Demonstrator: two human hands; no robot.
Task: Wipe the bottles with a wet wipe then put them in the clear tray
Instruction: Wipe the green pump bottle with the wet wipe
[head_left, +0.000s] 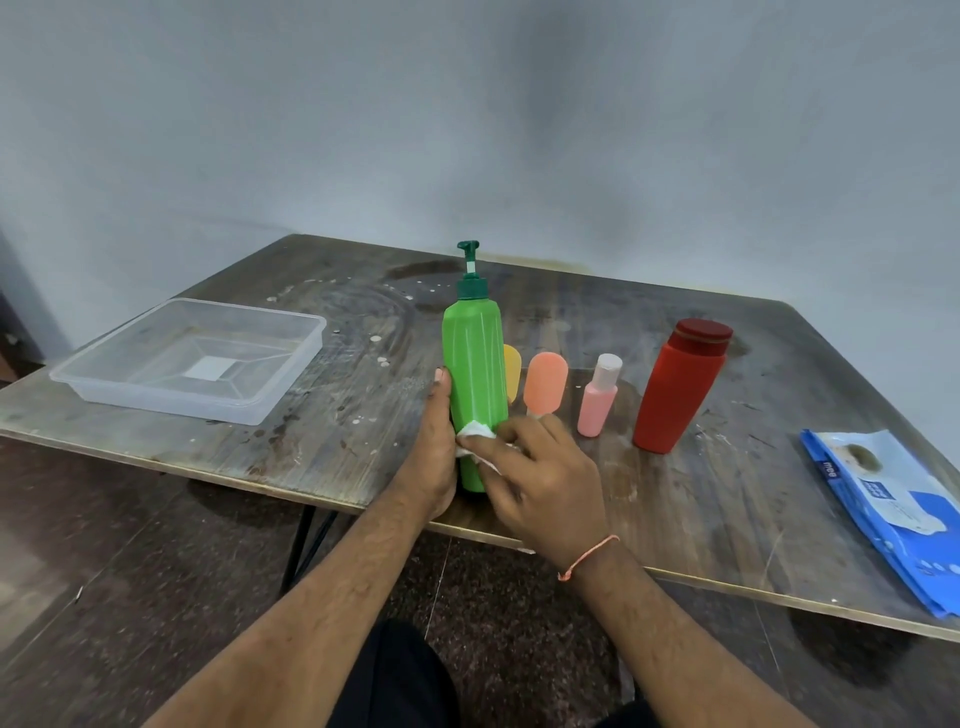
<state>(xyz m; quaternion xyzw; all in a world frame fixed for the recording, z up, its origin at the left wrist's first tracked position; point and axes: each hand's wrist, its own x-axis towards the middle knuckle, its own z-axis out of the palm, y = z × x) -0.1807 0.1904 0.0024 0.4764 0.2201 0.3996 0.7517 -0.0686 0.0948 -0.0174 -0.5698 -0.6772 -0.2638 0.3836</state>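
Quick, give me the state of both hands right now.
Left hand: gripping the green pump bottle.
Right hand: pinching the wet wipe against the bottle.

At centre frame my left hand (435, 457) grips the upright green bottle (475, 384) while my right hand (540, 483) presses a wipe (475, 432) on its lower side. The clear tray (98, 385) sits centre left; the red bottle (675, 395) stands right.
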